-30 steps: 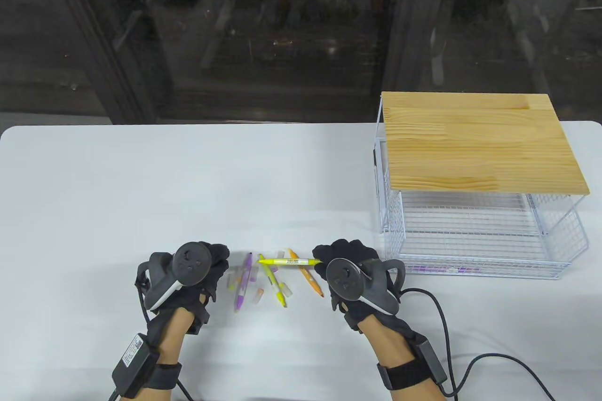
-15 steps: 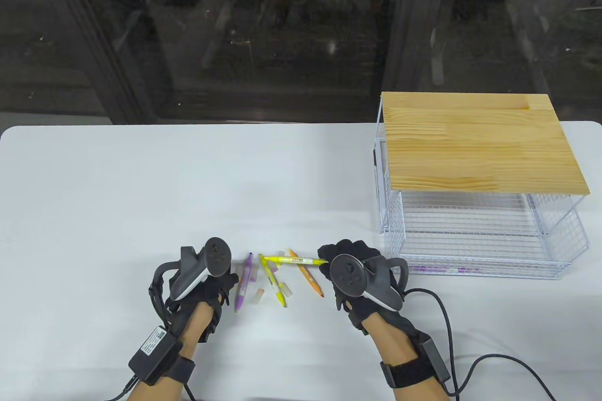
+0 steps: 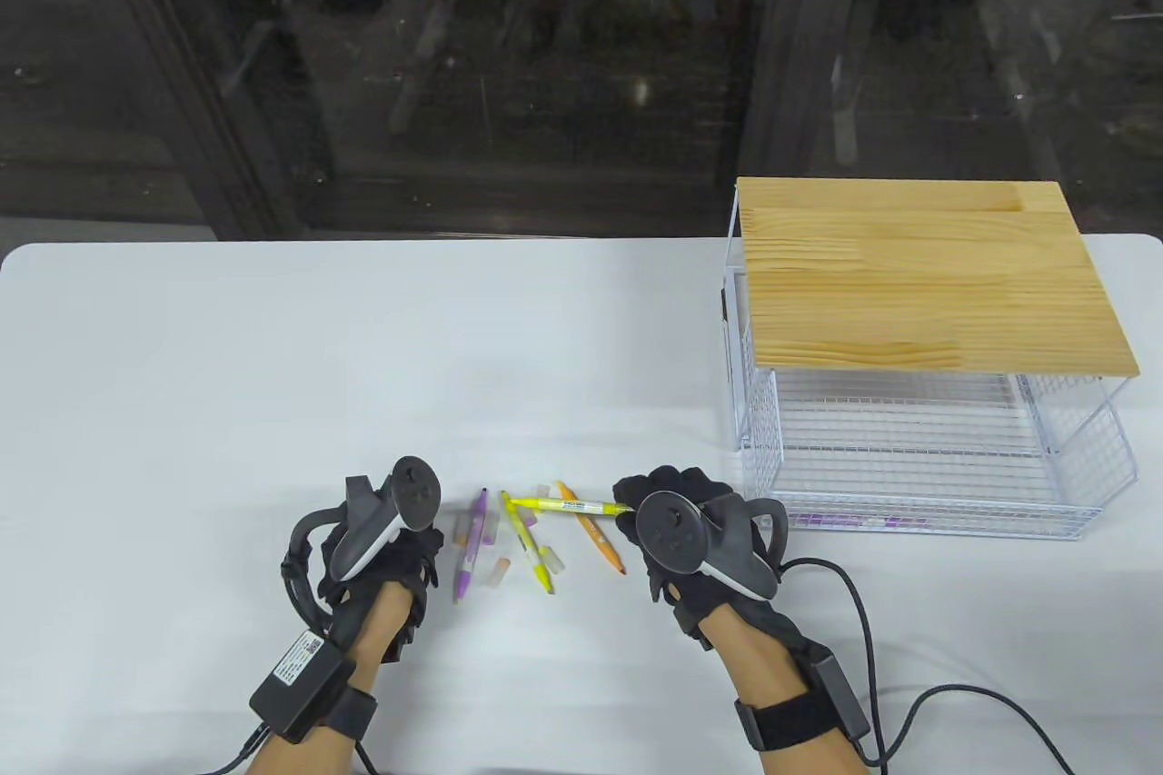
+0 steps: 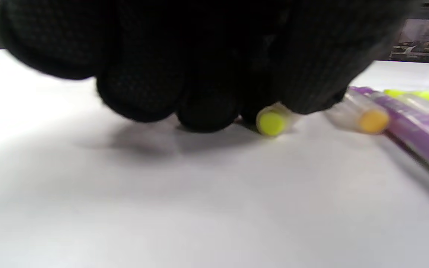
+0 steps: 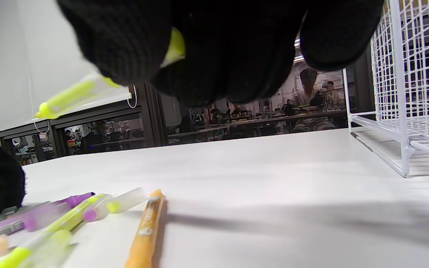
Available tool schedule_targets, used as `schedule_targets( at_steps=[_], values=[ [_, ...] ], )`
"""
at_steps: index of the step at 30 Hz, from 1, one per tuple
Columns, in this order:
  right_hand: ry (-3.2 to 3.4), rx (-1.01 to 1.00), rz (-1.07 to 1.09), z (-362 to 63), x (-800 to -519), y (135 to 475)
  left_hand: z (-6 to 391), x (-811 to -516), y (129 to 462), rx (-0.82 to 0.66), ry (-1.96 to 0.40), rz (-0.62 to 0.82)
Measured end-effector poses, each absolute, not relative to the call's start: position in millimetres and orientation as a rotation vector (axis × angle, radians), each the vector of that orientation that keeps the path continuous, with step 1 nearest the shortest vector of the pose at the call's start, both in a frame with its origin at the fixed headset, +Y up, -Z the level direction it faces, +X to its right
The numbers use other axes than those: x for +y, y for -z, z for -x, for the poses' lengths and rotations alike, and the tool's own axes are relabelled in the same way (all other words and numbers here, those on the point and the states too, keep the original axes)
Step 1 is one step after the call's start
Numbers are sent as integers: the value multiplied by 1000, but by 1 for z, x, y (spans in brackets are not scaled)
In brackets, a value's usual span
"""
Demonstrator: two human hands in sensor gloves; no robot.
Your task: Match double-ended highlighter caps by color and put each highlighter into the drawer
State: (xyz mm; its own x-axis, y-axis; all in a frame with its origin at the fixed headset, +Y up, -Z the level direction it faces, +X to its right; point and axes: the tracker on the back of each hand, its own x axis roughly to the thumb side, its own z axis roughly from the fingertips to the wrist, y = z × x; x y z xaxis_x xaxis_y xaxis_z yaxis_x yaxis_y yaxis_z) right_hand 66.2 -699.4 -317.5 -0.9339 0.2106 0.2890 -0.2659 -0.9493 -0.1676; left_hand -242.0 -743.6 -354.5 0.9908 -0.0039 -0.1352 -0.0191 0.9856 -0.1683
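Holding the slim yellow double-ended highlighter (image 3: pixel 563 502) by one end, the right hand (image 3: pixel 677 530) keeps it lifted above the white table (image 3: pixel 273 357). Its long axis runs roughly parallel to the table's near edge, the free end pointing toward the left hand (image 3: pixel 391 548). Right wrist view: gloved fingers (image 5: pixel 125 41) are curled round the barrel, so this is a closed pinch grip.

Left hand is down on the table near its near edge, just left of the loose pile. Left wrist view: gloved fingertips (image 4: pixel 207 111) are bunched low at the surface, touching a small clear cap with a yellow end (image 4: pixel 272 122). Whether the cap is actually pinched or only touched, I cannot tell; the view is blurred and the palm hides the contact.

Key relation: the cap lies to the left of the held highlighter's free end, at table level, with the pen above it. Left hand is much the nearer to the cap. Judgement: the cap has to come up and across to the bare tip.

Between the hands on the table: a purple highlighter (image 3: pixel 469 552), a second yellow highlighter (image 3: pixel 529 543), an orange highlighter (image 3: pixel 595 531), and a clear orange-ended cap (image 4: pixel 367 120).

White wire drawer with a wooden top (image 3: pixel 918 484) stands at the table's right edge, pulled open, well apart from the left hand.
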Motion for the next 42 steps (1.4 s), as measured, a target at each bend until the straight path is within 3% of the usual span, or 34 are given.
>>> schedule_targets(
  at_steps=[17,34,42],
  values=[
    [-2847,-288,-393,-68,-700,318,241,-745,356,85,-20,226],
    [-2809,-342,-361,-79,-694,319,249,-696,336,-59,-298,-70],
    [-2772,-416,-384,-78,-690,315,245,-692,332,-138,-435,-68]
  ],
)
